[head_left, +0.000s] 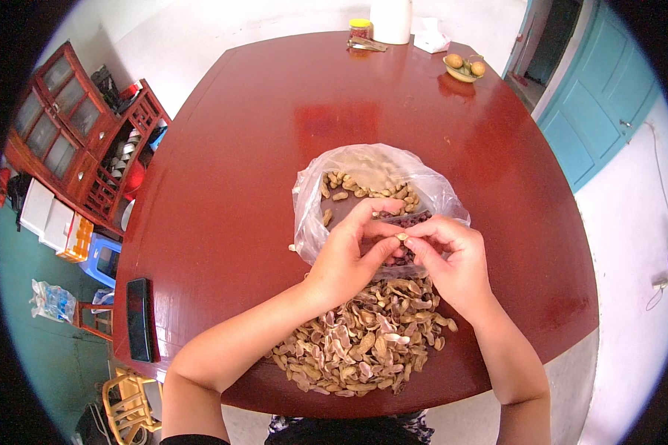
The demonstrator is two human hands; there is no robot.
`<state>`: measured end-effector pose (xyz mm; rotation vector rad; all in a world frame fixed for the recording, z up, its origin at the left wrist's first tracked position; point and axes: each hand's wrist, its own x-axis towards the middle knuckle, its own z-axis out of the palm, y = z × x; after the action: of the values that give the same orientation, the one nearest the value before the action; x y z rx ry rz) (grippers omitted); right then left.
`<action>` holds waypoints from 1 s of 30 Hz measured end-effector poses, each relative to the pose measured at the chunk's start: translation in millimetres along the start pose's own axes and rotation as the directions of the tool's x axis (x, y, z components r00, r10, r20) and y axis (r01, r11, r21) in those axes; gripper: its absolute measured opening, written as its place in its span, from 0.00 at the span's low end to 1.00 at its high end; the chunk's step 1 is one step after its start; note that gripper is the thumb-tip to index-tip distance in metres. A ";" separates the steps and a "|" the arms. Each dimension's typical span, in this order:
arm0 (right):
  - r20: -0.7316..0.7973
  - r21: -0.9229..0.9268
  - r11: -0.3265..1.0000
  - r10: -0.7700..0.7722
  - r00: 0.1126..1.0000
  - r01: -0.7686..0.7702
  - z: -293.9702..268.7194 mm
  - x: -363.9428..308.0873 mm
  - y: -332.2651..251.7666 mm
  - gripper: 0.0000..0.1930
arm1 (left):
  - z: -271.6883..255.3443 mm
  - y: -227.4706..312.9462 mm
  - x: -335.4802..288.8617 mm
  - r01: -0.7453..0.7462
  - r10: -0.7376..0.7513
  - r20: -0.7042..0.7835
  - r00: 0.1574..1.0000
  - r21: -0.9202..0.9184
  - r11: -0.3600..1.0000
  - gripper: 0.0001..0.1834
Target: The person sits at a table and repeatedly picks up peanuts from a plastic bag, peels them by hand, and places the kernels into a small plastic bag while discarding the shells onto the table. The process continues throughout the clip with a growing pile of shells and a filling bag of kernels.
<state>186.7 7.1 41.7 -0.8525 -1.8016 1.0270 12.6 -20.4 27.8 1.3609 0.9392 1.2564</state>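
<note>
Between the fingertips of both hands is a peanut (402,237), pinched from either side. My left hand (356,241) is closed on it with thumb and fingers, and my right hand (447,256) grips its other side. Just beneath my hands a clear container holds dark red shelled kernels (416,219), partly hidden by my fingers. Behind it lies an open clear plastic bag (349,159) with several unshelled peanuts (340,180) inside. A large heap of empty peanut shells (364,337) spreads below my wrists at the near table edge.
The dark red table (223,178) reflects light. A black phone (139,319) lies at its left edge. At the far end stand a jar (360,28), a white container (391,21), tissues (431,37) and a bowl of round fruit (464,67). A wooden cabinet (74,133) stands left.
</note>
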 end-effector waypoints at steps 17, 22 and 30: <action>0.054 0.037 0.998 0.052 0.997 -0.054 -4.3 3.7 6.1 0.04 | -11.6 -11.7 5.3 0.044 -0.035 0.073 0.997 -0.125 0.991 0.06; 0.181 0.339 0.881 0.283 0.942 -0.330 -4.7 4.4 4.3 0.04 | -11.6 -12.0 4.0 -0.093 0.090 0.067 0.994 0.042 0.995 0.08; 0.186 0.371 0.874 0.261 0.947 -0.314 -4.9 4.4 7.2 0.04 | -5.5 -8.4 1.4 -0.085 0.085 -0.025 0.996 0.039 0.996 0.08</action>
<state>190.4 15.4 38.1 -0.8255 -1.5140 1.6127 8.1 -16.7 19.5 1.4299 0.9358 1.3294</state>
